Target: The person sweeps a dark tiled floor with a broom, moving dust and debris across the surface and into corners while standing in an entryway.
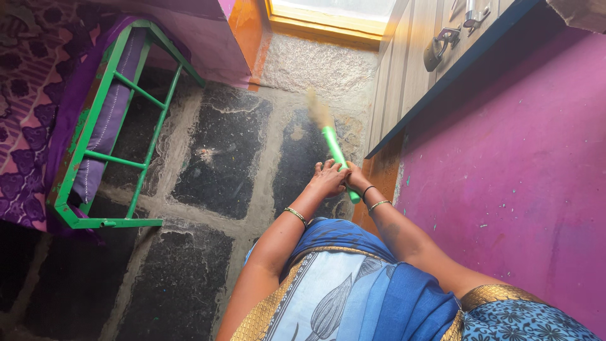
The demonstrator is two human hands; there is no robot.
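Both hands, left hand [328, 179] and right hand [355, 177], have fingers wrapped round the green broom [338, 158] handle, bristles low by the door [404, 69]. Stone floor [221, 158] left of it looks dusty, unswept.

Dusty stone floor [221, 164], green bed frame [95, 158]

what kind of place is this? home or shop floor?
Most likely a room in a home. A green metal bed frame with purple patterned bedding stands on a dark stone slab floor, beside a pink painted wall. Both hands, left and right, hold a green-handled broom.
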